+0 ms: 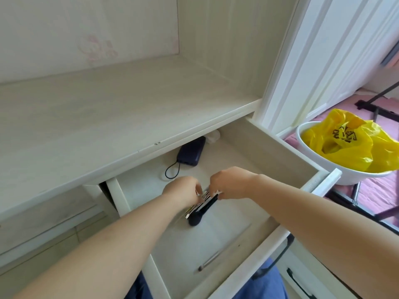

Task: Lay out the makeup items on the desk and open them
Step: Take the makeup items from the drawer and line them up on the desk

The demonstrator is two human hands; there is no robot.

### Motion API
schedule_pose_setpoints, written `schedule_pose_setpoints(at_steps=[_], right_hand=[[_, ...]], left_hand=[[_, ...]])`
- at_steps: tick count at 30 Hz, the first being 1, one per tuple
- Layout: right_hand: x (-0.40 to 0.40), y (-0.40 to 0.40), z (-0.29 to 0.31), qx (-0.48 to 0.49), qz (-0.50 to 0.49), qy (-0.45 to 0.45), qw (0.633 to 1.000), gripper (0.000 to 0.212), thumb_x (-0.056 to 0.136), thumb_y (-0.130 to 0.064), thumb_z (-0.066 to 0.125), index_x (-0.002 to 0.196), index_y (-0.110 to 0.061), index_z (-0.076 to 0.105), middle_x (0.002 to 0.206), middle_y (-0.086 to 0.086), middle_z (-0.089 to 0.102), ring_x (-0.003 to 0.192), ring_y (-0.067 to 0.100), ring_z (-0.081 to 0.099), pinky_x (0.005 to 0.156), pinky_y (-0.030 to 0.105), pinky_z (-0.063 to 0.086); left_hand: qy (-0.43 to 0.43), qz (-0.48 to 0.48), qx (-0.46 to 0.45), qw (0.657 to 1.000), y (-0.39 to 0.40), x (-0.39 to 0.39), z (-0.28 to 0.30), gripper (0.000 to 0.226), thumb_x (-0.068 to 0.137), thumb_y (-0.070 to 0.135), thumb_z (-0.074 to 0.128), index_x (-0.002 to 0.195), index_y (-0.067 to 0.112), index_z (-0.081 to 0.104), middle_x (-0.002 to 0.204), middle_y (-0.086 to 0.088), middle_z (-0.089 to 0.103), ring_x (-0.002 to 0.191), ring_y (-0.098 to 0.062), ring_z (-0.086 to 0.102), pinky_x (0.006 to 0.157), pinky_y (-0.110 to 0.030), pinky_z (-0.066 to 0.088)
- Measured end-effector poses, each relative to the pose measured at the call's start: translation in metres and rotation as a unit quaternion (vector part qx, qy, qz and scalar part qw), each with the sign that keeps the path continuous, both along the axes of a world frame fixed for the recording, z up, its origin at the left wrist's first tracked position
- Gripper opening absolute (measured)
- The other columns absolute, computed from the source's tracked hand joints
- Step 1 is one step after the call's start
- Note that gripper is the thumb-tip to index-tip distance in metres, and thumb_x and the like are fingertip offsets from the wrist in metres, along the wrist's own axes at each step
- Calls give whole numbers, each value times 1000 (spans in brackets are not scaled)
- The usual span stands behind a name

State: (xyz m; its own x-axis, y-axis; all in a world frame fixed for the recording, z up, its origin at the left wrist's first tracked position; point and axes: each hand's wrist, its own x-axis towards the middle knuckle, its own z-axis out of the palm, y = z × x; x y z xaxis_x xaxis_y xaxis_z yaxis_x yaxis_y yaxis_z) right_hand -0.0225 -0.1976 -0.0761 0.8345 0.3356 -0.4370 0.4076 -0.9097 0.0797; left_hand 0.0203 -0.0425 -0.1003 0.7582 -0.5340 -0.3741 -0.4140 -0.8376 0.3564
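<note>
Both my hands reach into an open white drawer (pixel 248 147) under the desk top (pixel 108 108). My left hand (pixel 183 190) and my right hand (pixel 231 182) meet over a bundle of makeup tools. In the bundle a black makeup brush (pixel 203 212) points its dark bristle head toward me, beside a few silvery thin items (pixel 193 209). Fingers of both hands close on the bundle's far end. A thin brush or pencil (pixel 210 261) lies loose on the drawer floor nearer to me.
A dark blue power bank (pixel 191 152) with a looped cord lies at the drawer's back, next to a pale round object (pixel 212 135). To the right stands a white bin (pixel 345 173) lined with a yellow bag (pixel 349 141). A lower drawer handle (pixel 299 284) shows below.
</note>
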Motion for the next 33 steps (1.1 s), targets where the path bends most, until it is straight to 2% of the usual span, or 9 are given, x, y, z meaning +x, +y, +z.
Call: schedule_pose_setpoints(at_steps=[5,9,14,18,21,25,27,30,33], right_hand=[[8,-2,-10,-37,38,17,998,32,90,-26,55,122,-23,59,124,3,56,113,26,53,88,38,48],[10,-4,-17,-35,44,14,998,32,89,-31,57,120,-24,59,120,2,56,108,27,55,84,36,48],[12,-1,-27,-62,70,24,995,25,88,-34,58,109,-20,60,112,4,59,101,27,57,78,36,45],[12,-1,-30,-68,75,36,994,24,88,-33,59,107,-18,58,109,4,60,100,28,57,78,36,46],[13,-6,-25,-55,64,41,996,24,89,-29,58,110,-16,58,113,5,59,103,27,55,78,34,42],[9,-17,-16,-22,6,43,999,26,91,-28,56,114,-15,58,116,6,59,105,28,56,85,36,45],[5,-21,-8,6,-24,33,999,24,91,-26,55,113,-15,58,114,5,60,103,27,56,83,34,44],[-3,-25,3,82,-82,5,993,20,90,-26,57,107,-17,61,106,0,63,98,21,56,76,29,40],[-17,-26,18,184,-149,-25,971,18,88,-28,61,103,-20,63,97,-5,66,87,15,57,77,29,45]], left_hand=[[-40,-3,64,997,-7,-2,-15,21,78,40,69,95,27,68,102,2,67,96,-22,62,75,-27,47],[-77,-14,93,993,-9,-3,-17,25,80,38,67,96,19,67,96,-1,65,89,-25,60,68,-28,45],[-123,-44,133,982,-7,-3,-14,8,81,22,59,81,20,51,85,-1,50,77,-24,49,64,-28,38],[-100,-42,142,984,-3,-2,-14,14,80,21,63,93,16,63,85,0,49,79,-24,52,64,-28,40],[-58,-19,121,991,0,0,-15,19,80,25,66,97,17,68,92,-2,61,76,-24,52,66,-27,43],[3,32,66,997,8,5,-10,19,79,32,66,92,20,73,95,-3,71,88,-23,64,72,-27,48],[19,52,35,998,14,7,-3,16,81,31,64,87,19,73,95,-1,72,92,-21,65,75,-27,49],[35,68,-14,997,22,10,8,15,82,36,67,85,21,69,97,0,72,94,-19,64,80,-28,49],[64,95,-77,990,34,8,22,20,82,34,69,92,18,68,96,-2,70,86,-19,64,80,-29,51]])
